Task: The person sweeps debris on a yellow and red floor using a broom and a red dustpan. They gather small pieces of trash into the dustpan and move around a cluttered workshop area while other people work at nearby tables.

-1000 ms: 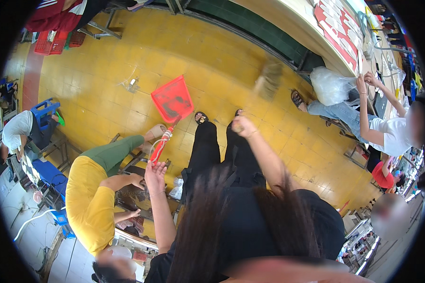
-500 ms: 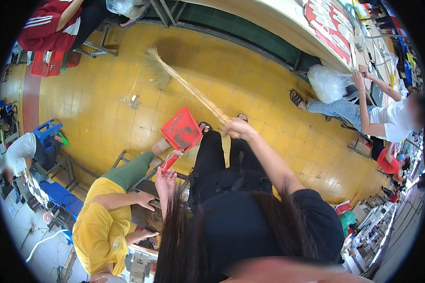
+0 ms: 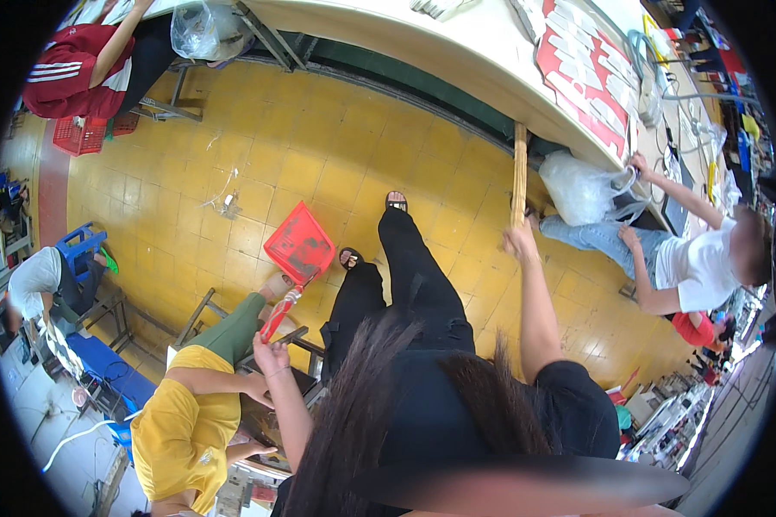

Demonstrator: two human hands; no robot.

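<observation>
Left hand (image 3: 272,355) grips the dustpan (image 3: 295,231) by its handle, right hand (image 3: 520,242) the broom handle (image 3: 519,177). Grime (image 3: 309,249) marks the pan; pale scraps (image 3: 228,202) — beyond the left hand — lie uncollected.

From the red dustpan (image 3: 300,241) at the left hand (image 3: 270,353) to the straw-coloured broom handle (image 3: 519,177) in the right hand (image 3: 520,241), the yellow tiled floor (image 3: 444,207) gives wide room to pass, though the wearer's sandalled feet (image 3: 396,202) stand within it. On the far side the long tabletop (image 3: 491,56) closes the way, and just right of the handle a white plastic bag (image 3: 573,189) and the jeans-covered legs (image 3: 599,237) of a seated person block the passage. Near the left hand, the yellow-shirted person (image 3: 185,422) leaves only narrow room.
</observation>
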